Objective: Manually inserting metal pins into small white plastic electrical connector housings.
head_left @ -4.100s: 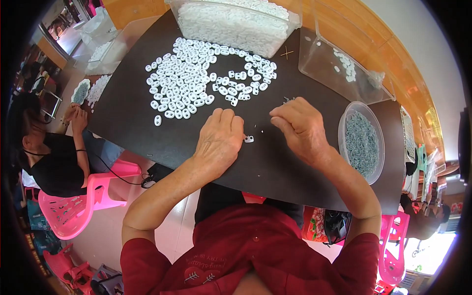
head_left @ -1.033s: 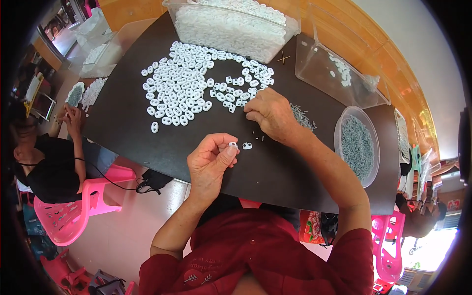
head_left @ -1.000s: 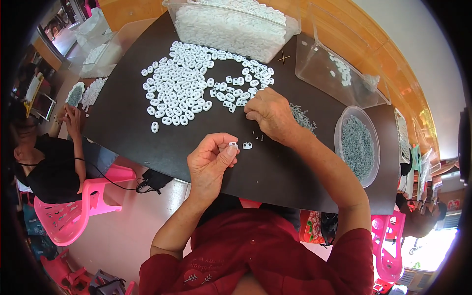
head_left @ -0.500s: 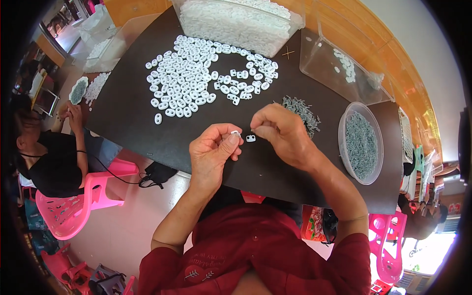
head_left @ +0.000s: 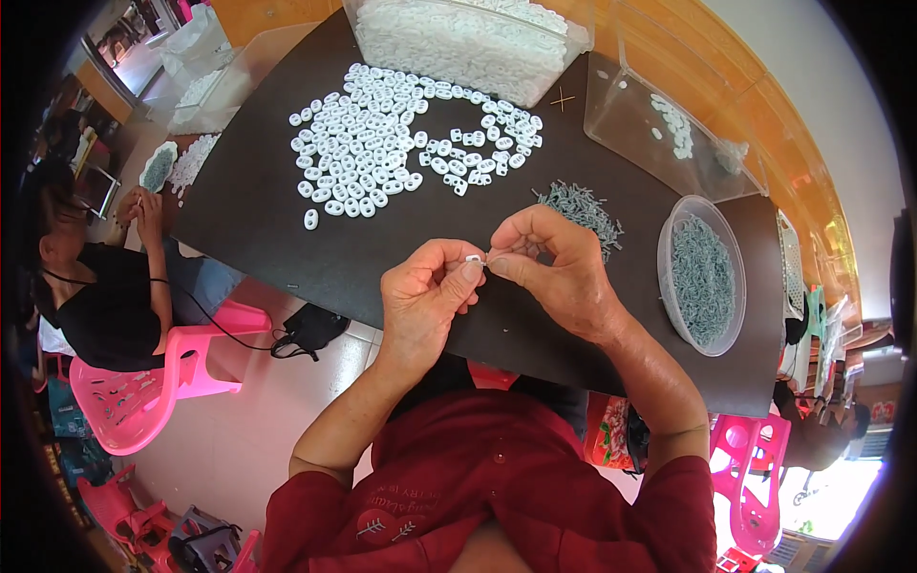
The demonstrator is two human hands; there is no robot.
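Observation:
My left hand [head_left: 420, 291] pinches a small white plastic piece [head_left: 473, 258] between thumb and forefinger. Against it, from the right, come the pinched thumb and forefinger of my right hand [head_left: 554, 263]; whatever they hold is too small to make out. Both hands meet above the near part of the dark table [head_left: 315, 263]. Beyond them lies a broad spread of white two-holed oval pieces [head_left: 358, 158], with a looser cluster of white pieces [head_left: 468, 162] on its right. Just past my right hand is a heap of small grey screw-like pieces [head_left: 581, 212].
A round clear tub [head_left: 676, 310] of grey pieces stands at the right. At the back are a clear bin [head_left: 458, 57] full of white pieces and a shallow clear tray [head_left: 626, 124]. Another person [head_left: 105, 296] sits at the left on a pink chair [head_left: 172, 382].
My hands have come together, fingertips now meeting at the white piece. A loose white piece that showed between them is now hidden. The view has shifted slightly.

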